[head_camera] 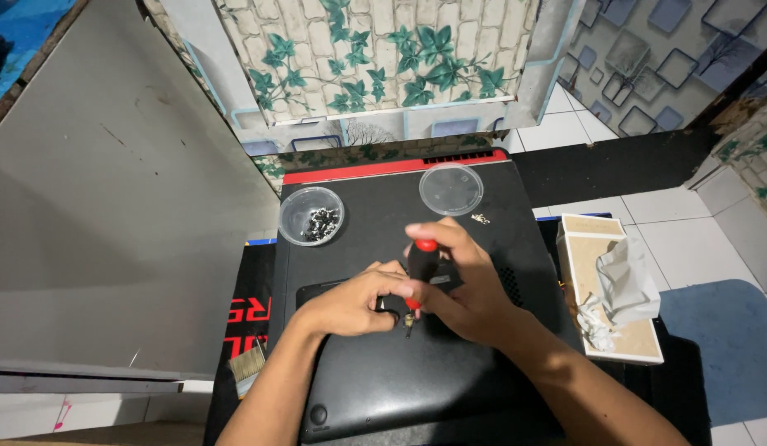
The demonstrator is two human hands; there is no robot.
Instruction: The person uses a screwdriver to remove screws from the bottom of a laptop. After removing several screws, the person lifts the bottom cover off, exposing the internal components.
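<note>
A black laptop [449, 363] lies bottom-up on a dark mat. My right hand [470, 285] grips a screwdriver [421, 263] with a black and red handle, held upright with its tip on the laptop's underside. My left hand [354, 301] rests on the laptop beside the tip, its fingers touching the lower part of the screwdriver. A small round clear cup [311, 215] holding several dark screws stands on the laptop's far left corner. A clear round lid [451, 189] lies at the far middle, with a tiny loose metal part [481, 219] next to it.
A tissue box [608, 289] with crumpled tissue stands to the right of the laptop. A small brush [249, 365] lies at the mat's left edge. A grey board [111, 206] is on the left, a leaf-patterned panel [375, 58] behind. Tiled floor and a blue rug [730, 347] are right.
</note>
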